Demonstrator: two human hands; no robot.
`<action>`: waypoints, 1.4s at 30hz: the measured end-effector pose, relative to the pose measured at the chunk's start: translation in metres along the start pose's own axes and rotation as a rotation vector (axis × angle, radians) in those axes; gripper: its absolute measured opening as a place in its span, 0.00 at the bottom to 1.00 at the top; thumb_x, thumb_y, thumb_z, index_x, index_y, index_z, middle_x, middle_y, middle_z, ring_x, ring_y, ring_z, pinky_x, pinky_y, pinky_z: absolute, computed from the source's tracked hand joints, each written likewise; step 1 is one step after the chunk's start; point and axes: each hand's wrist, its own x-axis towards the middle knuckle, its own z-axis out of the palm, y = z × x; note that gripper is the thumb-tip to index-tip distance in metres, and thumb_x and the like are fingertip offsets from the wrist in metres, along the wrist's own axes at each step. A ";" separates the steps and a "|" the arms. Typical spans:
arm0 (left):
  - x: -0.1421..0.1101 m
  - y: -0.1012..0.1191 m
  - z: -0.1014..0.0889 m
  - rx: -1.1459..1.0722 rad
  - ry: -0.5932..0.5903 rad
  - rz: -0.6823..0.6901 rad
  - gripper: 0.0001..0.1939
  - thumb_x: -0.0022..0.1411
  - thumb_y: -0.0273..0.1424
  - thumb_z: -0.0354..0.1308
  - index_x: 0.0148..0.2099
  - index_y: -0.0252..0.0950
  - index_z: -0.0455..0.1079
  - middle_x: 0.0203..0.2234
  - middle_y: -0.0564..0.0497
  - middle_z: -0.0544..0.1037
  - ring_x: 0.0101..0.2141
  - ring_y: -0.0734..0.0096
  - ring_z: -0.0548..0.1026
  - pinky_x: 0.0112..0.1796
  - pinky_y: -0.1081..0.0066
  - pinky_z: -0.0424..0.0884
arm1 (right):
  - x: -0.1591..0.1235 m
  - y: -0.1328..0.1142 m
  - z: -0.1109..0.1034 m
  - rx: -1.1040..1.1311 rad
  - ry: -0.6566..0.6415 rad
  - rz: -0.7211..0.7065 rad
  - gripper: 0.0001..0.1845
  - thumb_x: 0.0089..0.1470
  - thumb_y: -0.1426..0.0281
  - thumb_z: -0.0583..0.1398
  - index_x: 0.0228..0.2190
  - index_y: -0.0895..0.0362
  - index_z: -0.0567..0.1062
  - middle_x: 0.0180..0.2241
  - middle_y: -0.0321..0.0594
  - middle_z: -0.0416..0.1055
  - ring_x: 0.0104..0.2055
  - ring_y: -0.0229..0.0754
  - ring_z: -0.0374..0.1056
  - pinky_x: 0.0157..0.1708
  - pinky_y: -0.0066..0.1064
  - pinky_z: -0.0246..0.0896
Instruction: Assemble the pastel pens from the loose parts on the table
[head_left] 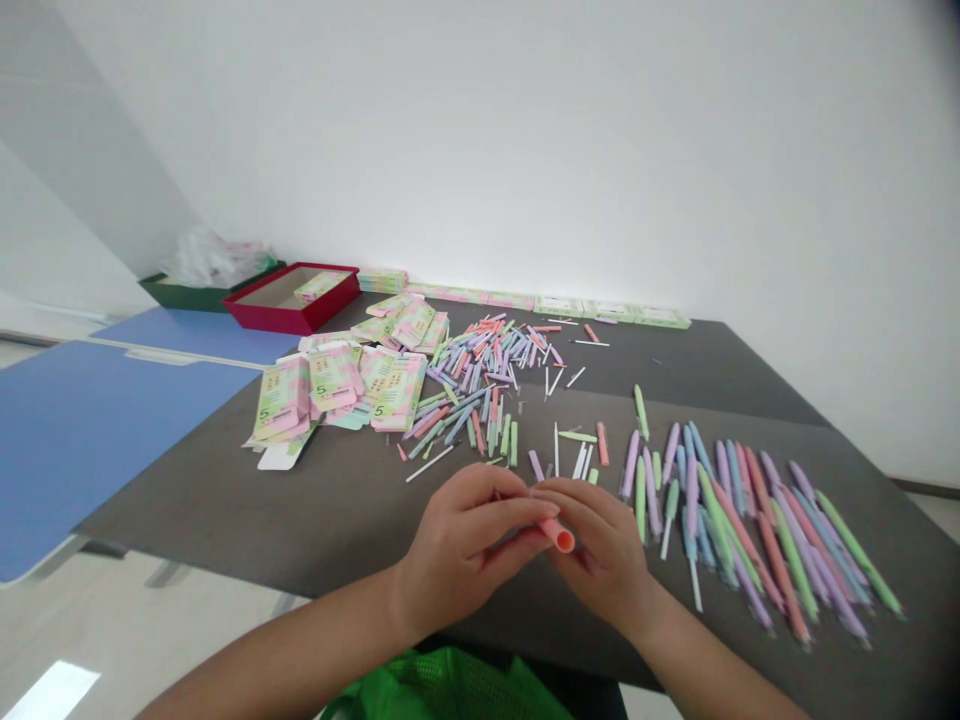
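Observation:
A coral-pink pen barrel (556, 533) is held between both hands near the table's front edge, its hollow end towards me. My left hand (465, 550) grips it with thumb and fingers. My right hand (604, 550) closes around it from the other side, and its fingers hide the far end. Just beyond the hands lie white refills (580, 460), a short coral tube (602, 444) and a pointed green piece (577, 436). To the right of my right hand, many pastel pens (780, 525) lie roughly side by side, some with white refills sticking out.
A heap of pastel pen parts (487, 360) covers the table's middle. Left of it are printed cartons (397, 385). A red box (300, 318) and a green box (187, 295) with plastic bags stand at back left. Flat boxes (600, 307) line the wall.

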 end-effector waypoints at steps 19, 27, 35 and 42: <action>0.015 -0.018 0.017 -0.869 0.256 -0.938 0.09 0.53 0.35 0.60 0.34 0.34 0.75 0.29 0.51 0.74 0.30 0.77 0.68 0.33 0.77 0.66 | -0.011 0.003 0.004 0.399 -0.142 0.513 0.09 0.53 0.64 0.57 0.33 0.54 0.75 0.31 0.38 0.76 0.33 0.40 0.71 0.34 0.28 0.64; 0.011 -0.020 0.021 -0.816 0.210 -0.927 0.10 0.53 0.35 0.60 0.34 0.34 0.74 0.27 0.53 0.73 0.30 0.76 0.67 0.35 0.75 0.64 | -0.008 -0.006 0.010 0.304 -0.135 0.568 0.14 0.56 0.66 0.53 0.24 0.56 0.75 0.22 0.35 0.72 0.27 0.37 0.68 0.28 0.26 0.59; 0.003 -0.024 0.031 -0.750 0.080 -0.936 0.11 0.54 0.37 0.58 0.36 0.35 0.74 0.30 0.51 0.77 0.34 0.70 0.72 0.39 0.73 0.65 | -0.007 0.012 0.007 0.351 -0.148 0.663 0.18 0.52 0.63 0.57 0.44 0.56 0.72 0.40 0.42 0.74 0.39 0.44 0.70 0.39 0.33 0.63; -0.003 -0.049 0.038 -0.374 -0.145 -0.798 0.14 0.57 0.37 0.53 0.39 0.37 0.75 0.35 0.50 0.79 0.38 0.64 0.74 0.41 0.69 0.66 | -0.003 0.031 0.013 0.263 -0.329 0.668 0.12 0.51 0.68 0.56 0.38 0.51 0.75 0.29 0.36 0.75 0.33 0.44 0.69 0.33 0.33 0.61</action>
